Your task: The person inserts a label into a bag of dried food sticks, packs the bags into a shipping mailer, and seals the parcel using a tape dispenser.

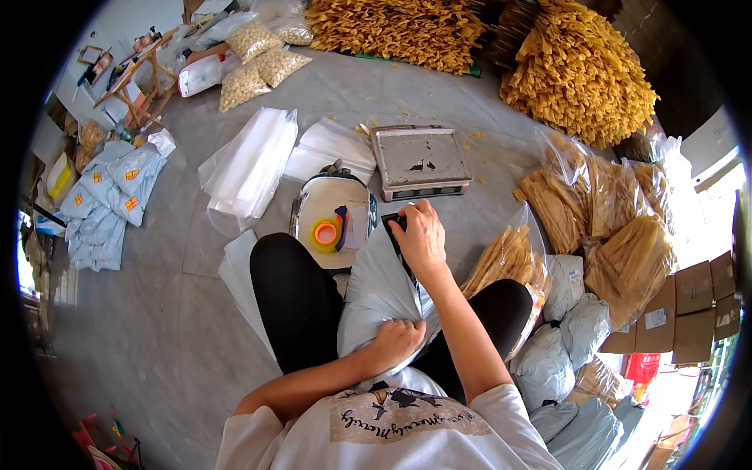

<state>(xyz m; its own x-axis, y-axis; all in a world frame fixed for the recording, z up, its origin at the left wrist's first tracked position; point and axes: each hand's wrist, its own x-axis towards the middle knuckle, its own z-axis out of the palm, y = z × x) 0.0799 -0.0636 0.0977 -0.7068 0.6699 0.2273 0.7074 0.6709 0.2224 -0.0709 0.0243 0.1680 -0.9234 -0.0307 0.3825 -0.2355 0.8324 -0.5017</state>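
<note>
A grey plastic mailing bag lies across my lap, filled out and creased. My left hand is closed on a gathered fold of it, close to my body. Towards the far end, my right hand pinches the bag's edge, where a black strip runs along it; the fingertips are partly hidden. Just beyond my knees stands a stool-like seat or tray with a pale top. On it lie a roll of tape, a dark blue tool and a pale card.
A scale sits ahead on the floor, beside stacks of clear plastic bags. To the right are bagged yellow sticks, filled grey bags and cartons. Grey printed bags lie left; yellow heaps rise behind.
</note>
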